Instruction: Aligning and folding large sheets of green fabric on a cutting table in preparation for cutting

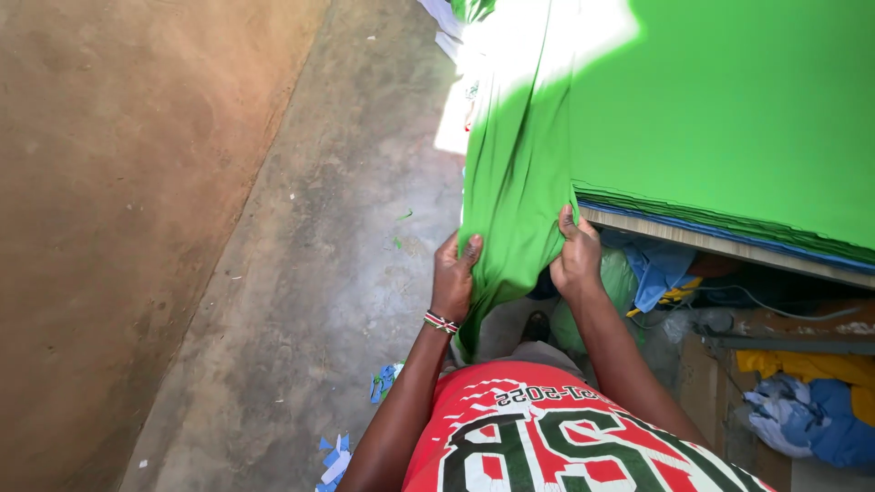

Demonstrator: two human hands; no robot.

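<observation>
Table-edge green cloth (515,196) in both hands

A wooden bench (729,244) is seen at the upper right, and a flat stack of green fabric (729,109) is laid directly on it, with a thin blue layer (693,225) beneath. One green sheet (515,200) is draped over the bench's edge. Blue scraps (335,460) are scattered on the concrete floor (310,273).

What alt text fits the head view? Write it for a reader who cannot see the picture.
Seen from above, a person's left hand and right hand grip a hanging fold of green fabric at the edge of a table stacked with more green cloth. Below lie a concrete floor and blue scraps.
</observation>
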